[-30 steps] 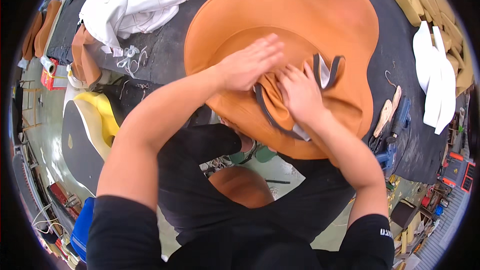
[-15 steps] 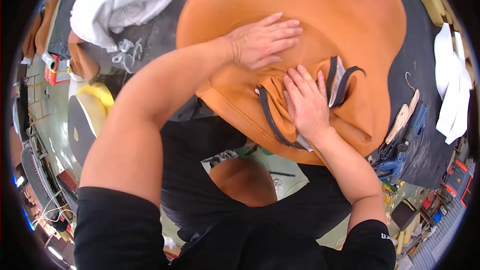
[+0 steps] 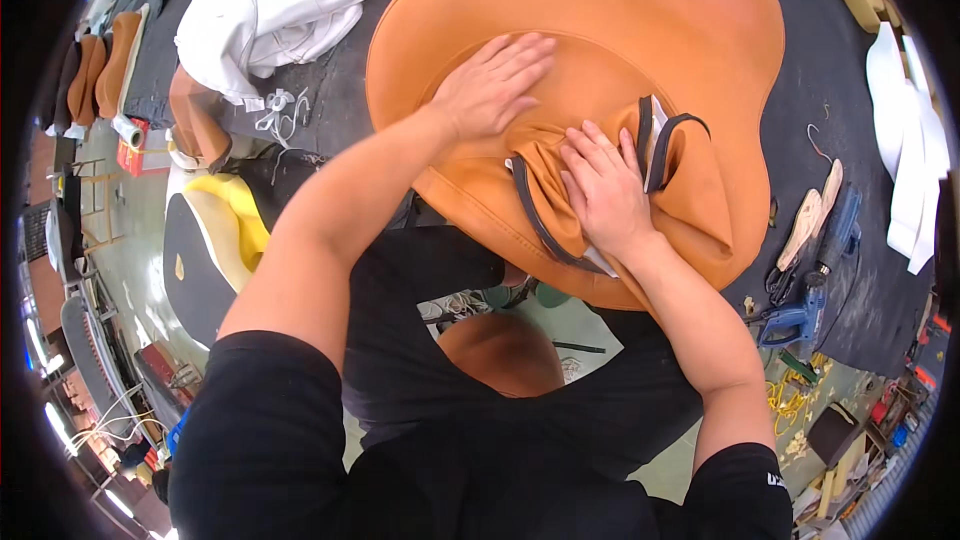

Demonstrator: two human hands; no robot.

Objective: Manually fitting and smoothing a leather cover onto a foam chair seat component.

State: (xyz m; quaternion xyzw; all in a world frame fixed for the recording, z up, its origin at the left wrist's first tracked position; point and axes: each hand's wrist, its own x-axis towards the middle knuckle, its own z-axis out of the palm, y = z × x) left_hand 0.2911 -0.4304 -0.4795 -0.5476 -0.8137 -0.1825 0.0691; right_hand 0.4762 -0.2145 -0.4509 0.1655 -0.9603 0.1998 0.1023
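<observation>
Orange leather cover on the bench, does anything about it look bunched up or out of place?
Yes. The orange leather cover is puckered into folds between the left hand and right hand, and its dark piped edge is flipped up beside the right hand, showing a pale underside.

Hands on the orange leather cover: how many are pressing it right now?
2. The left hand lies flat on the orange leather cover, left of the puckered fold. The right hand presses the dark-edged fold nearer the cover's lower edge. No other hands in view.
</observation>
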